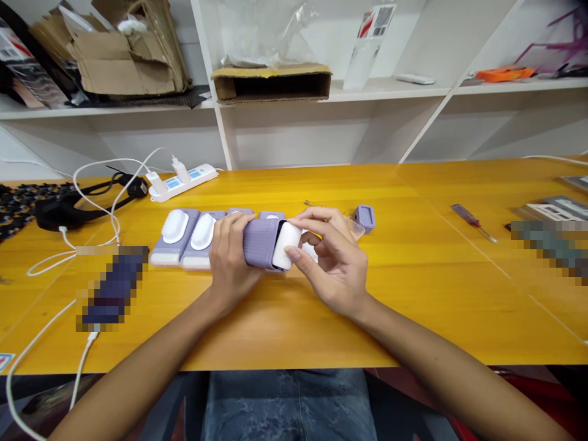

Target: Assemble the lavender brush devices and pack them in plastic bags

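My left hand (232,263) grips a lavender ribbed case (260,244) lying on its side over the yellow wooden table (294,331). A white rounded insert (285,246) sticks out of the case's open end, and my right hand (333,263) pinches it with thumb and fingers. Just behind my hands lies a row of several lavender-and-white units, the nearest being a flat lavender unit with a white oval top (174,236). My hands hide part of that row. A small lavender cap (364,218) stands beyond my right hand, with a clear plastic piece (356,229) beside it.
A white power strip (184,182) with plugged-in chargers and white cables sits at the back left. Black cords (64,214) lie beyond a blurred dark object (113,288). A screwdriver (473,222) lies at right. White shelves hold cardboard boxes behind the table.
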Available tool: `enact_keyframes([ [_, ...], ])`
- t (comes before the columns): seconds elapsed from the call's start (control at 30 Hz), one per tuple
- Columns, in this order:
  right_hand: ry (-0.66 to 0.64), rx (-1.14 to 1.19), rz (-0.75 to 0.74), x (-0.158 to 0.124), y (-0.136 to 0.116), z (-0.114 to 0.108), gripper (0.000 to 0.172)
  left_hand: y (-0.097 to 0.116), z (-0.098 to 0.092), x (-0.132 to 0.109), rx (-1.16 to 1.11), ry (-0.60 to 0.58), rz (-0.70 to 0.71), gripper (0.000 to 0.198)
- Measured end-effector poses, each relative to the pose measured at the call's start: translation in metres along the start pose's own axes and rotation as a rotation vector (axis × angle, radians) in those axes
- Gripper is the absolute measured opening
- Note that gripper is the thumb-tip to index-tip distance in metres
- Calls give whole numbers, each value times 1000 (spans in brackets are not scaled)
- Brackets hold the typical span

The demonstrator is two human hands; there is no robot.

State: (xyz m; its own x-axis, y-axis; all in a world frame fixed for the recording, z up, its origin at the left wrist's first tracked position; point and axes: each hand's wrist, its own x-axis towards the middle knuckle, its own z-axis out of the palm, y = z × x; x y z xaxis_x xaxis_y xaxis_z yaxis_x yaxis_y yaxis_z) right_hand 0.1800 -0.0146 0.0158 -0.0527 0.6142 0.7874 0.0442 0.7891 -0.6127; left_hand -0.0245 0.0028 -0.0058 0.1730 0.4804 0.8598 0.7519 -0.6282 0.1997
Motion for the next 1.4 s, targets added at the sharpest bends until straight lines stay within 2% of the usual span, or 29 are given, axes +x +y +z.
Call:
enact_keyframes([
  [0.23, -12, -13, -84, -4, 2, 0, 55, -1, 0, -1, 26, -27, 27, 62],
  [0.43, -18, 38, -31, -2, 0, 1, 51, -3, 0, -2, 54, -32, 9, 59],
  [0.57, 4, -107, -32, 0, -3, 0, 45, -4, 0, 0, 65, -32, 18, 61],
  [0.87, -12, -64, 16, -2, -2, 1, 51, -9, -1, 0, 80, -54, -15, 64],
  [1.0, 20, 13, 94, -5, -1, 7, 41, -9, -2, 1, 101, -40, 11, 62],
  [1.2, 87, 298, 250, -8, 3, 17, 25, -9, -2, 7, 122, 56, 94, 52],
  [1.4, 141, 323, 420, -7, 4, 18, 47, -11, -2, 9, 178, 69, 66, 56],
])
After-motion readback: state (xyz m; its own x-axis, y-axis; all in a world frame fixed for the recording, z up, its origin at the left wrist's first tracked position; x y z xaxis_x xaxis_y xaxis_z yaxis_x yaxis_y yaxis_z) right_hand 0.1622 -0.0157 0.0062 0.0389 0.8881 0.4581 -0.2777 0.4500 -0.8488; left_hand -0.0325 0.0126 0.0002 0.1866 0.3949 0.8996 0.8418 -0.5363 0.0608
